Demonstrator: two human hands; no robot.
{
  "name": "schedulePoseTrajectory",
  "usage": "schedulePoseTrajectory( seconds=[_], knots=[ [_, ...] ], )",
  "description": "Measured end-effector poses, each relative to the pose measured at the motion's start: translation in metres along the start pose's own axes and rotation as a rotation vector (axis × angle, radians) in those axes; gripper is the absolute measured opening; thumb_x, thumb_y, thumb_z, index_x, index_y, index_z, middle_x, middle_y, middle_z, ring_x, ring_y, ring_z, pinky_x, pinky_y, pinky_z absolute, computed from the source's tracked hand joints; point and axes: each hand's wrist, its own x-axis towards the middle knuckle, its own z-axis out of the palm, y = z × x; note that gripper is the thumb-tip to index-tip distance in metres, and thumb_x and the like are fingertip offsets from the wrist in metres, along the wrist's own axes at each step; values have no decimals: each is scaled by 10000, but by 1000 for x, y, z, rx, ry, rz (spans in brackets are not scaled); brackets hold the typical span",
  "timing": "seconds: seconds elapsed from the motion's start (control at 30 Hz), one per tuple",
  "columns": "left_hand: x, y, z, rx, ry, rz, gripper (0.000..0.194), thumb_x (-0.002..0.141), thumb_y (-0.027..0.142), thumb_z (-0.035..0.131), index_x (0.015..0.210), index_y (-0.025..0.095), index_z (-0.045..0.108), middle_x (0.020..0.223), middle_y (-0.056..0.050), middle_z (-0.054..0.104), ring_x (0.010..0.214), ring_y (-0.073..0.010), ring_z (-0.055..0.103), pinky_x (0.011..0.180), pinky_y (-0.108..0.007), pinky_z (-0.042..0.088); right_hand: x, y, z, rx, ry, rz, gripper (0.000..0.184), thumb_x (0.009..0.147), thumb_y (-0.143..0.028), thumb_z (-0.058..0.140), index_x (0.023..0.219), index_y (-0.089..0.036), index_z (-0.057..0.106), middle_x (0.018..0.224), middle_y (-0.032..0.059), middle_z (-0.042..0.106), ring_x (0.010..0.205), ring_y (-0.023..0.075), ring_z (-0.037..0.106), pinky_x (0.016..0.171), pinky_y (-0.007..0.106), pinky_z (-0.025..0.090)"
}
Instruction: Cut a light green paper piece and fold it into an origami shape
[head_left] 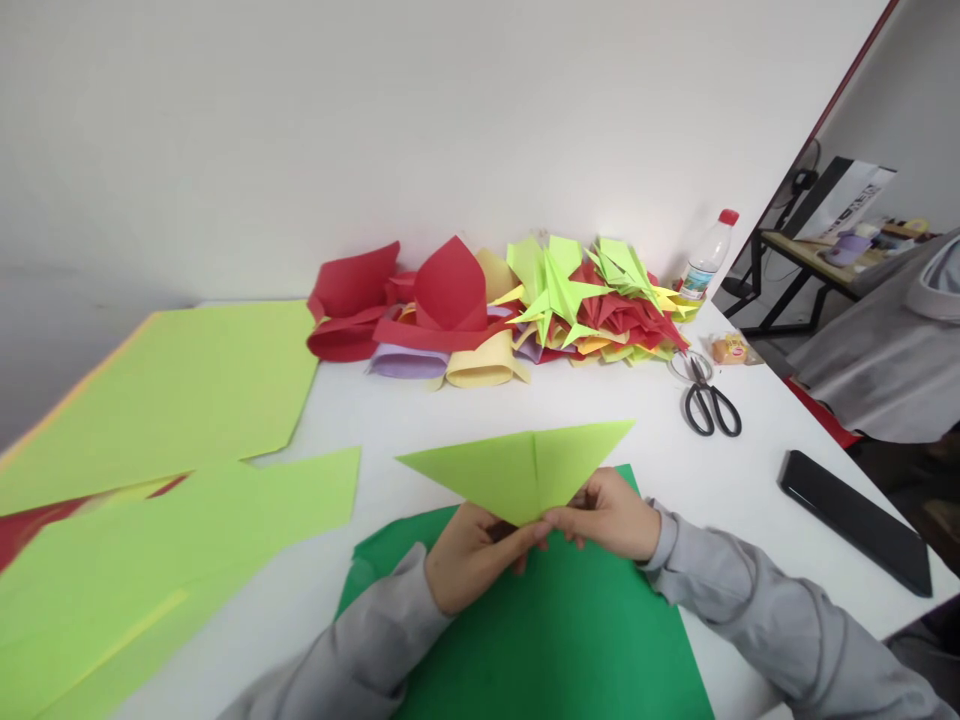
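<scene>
A light green sheet of paper (517,465), folded into a wide triangle with a crease down its middle, is held up between my two hands. Its point faces down toward me and its long edge lies away. My left hand (484,555) grips the lower left side near the point, thumb on the front face. At the lower right side, my right hand (604,515) pinches the paper close to the same point, and the thumbs nearly meet. Beneath both hands lies a dark green sheet (555,630) on the white table.
Large light green sheets (202,385) cover the left. Along the wall stand red rolled paper shapes (450,290) and a pile of folded paper stars (559,295). To the right are a bottle (705,260), scissors (709,395), a wrapped snack (731,349) and a black phone-like slab (855,520).
</scene>
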Motion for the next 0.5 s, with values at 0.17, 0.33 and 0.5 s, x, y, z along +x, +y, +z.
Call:
schedulePoseTrajectory(
  seconds=[0.17, 0.33, 0.5],
  knots=[
    [0, 1, 0, -1, -21, -28, 232, 678, 361, 730, 672, 132, 696, 569, -24, 643, 406, -97, 511, 396, -202, 425, 0, -1, -1, 87, -1, -10, 430, 749, -569, 636, 728, -139, 637, 613, -1, 622, 458, 58, 484, 420, 166, 392],
    [-1, 1, 0, 15, -32, -11, 222, 716, 363, 698, 706, 141, 710, 558, -21, 634, 415, -102, 510, 395, -200, 422, 0, 2, -2, 165, -6, -59, 347, 743, -467, 692, 834, -132, 681, 685, 20, 660, 508, 75, 532, 420, 168, 393],
    [-2, 1, -4, -1, -19, -1, 209, 709, 351, 703, 681, 144, 706, 527, -22, 633, 408, -113, 518, 387, -208, 434, 1, 4, -6, 227, 73, -54, 293, 690, -400, 749, 747, -123, 672, 614, 2, 639, 435, 58, 480, 391, 172, 380]
  ],
)
